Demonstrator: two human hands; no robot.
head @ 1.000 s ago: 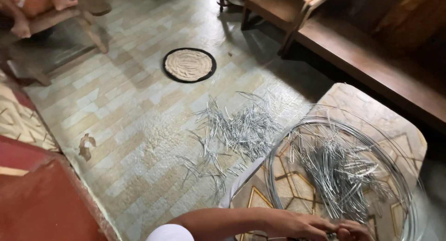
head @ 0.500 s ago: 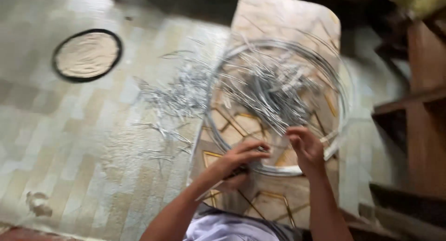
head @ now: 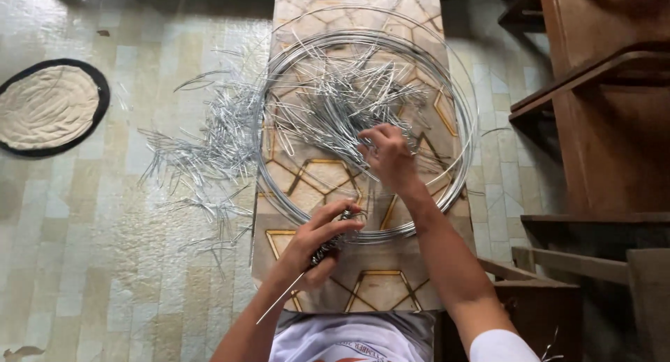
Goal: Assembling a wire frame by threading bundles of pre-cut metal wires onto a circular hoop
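A large coil of silver wire (head: 457, 104) lies on a low table with a gold hexagon pattern (head: 380, 289). Inside the coil sits a heap of short cut wire pieces (head: 335, 107). My right hand (head: 387, 156) reaches into that heap, fingers closed around some of the pieces. My left hand (head: 317, 243) is at the coil's near edge, gripping a dark plier-like tool (head: 328, 245) together with a thin straight length of wire (head: 279, 303) that sticks out toward me.
More cut wire pieces (head: 202, 153) are scattered on the tiled floor left of the table. A round mat with a black rim (head: 49, 104) lies far left. Dark wooden furniture (head: 600, 125) stands along the right side.
The view has swung from the floor to straight over the table. My right hand has moved from the coil's near rim up into the heap of cut pieces.
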